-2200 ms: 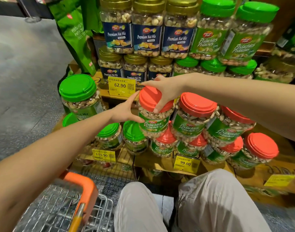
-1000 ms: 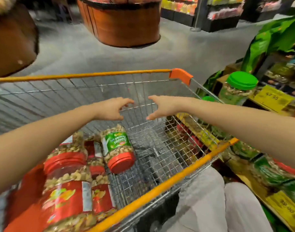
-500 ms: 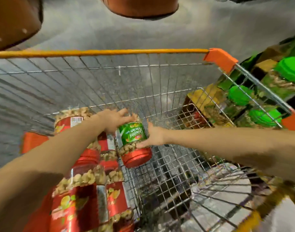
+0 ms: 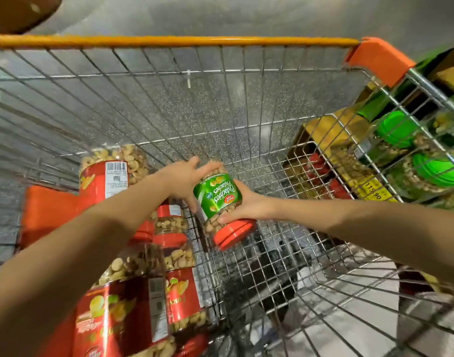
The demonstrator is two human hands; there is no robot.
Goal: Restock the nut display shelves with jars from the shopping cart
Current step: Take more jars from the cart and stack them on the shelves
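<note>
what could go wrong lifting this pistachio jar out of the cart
1. The pistachio jar is tilted lid-down, held only by the left hand and right hand on its smooth sides; it might slip onto the wire floor of the cart.
2. The left forearm passes close over the red-label jars and may knock them.

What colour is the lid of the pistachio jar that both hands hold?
The lid of the pistachio jar is red; the head view shows it.

The nearest red jar (image 4: pixel 123 318) was cut by the bottom edge; green-lid jars (image 4: pixel 438 172) behind the cart (image 4: pixel 169 41) wires were blurred.
</note>
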